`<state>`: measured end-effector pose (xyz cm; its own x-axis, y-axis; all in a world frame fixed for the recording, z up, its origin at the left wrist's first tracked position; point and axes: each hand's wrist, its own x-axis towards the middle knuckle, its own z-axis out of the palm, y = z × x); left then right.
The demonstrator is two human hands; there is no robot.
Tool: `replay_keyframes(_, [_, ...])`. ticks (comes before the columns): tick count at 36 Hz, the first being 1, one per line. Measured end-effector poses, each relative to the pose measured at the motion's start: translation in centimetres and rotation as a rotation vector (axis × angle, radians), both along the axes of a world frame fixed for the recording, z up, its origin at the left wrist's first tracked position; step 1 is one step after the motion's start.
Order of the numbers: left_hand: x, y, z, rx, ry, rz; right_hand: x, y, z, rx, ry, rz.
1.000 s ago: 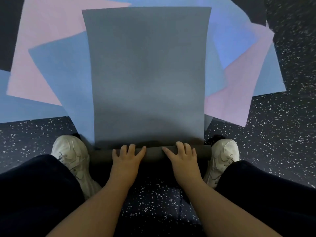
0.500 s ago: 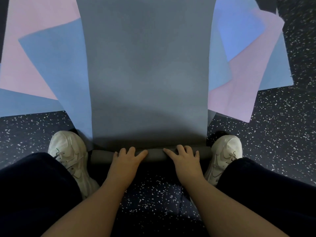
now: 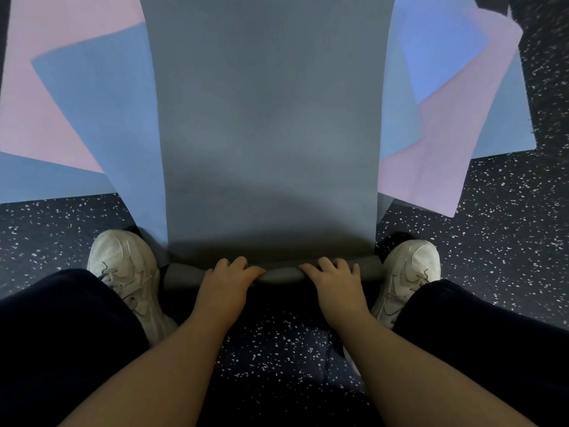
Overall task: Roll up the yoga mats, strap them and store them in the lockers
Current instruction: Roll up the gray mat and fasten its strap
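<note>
A grey yoga mat [image 3: 268,118] lies flat on the floor, stretching away from me. Its near end is wound into a thin roll [image 3: 280,274] between my feet. My left hand [image 3: 226,283] grips the roll left of its middle, fingers curled over the top. My right hand [image 3: 335,283] grips it right of the middle in the same way. Under the grey mat lie a blue mat [image 3: 101,112] and a pink mat [image 3: 46,87] on the left, and more blue [image 3: 437,50] and pink [image 3: 437,155] mats on the right. No strap or locker is in view.
My white shoes [image 3: 123,266] [image 3: 409,272] stand at either end of the roll, almost touching it. My knees in dark trousers fill the lower corners. Dark speckled floor [image 3: 508,226] surrounds the overlapping mats.
The roll has moved slightly forward and grown a little thicker. My fingers curl further over it. The view has tipped down, so the mat's far edge is out of frame.
</note>
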<state>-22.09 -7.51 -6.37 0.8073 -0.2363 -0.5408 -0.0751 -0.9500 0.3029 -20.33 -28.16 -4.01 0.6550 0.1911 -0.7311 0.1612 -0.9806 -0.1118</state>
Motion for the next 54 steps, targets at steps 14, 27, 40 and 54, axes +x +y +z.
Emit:
replay_keyframes(14, [2.4, 1.2, -1.3, -0.145, -0.013, 0.167, 2.2, 0.3, -0.3, 0.062, -0.1, -0.07])
replay_keyframes(27, [1.4, -0.5, -0.1, 0.121, -0.362, 0.073, 3.6, 1.5, -0.6, -0.002, -0.363, -0.095])
replay_keyframes(40, [1.3, -0.4, -0.7, 0.141, -0.336, 0.022, 1.6, 2.1, -1.2, 0.127, -0.536, -0.109])
replay_keyframes(54, [1.7, 0.3, -2.0, 0.037, -0.464, 0.047, 0.9, 2.4, -2.1, 0.138, -0.535, -0.077])
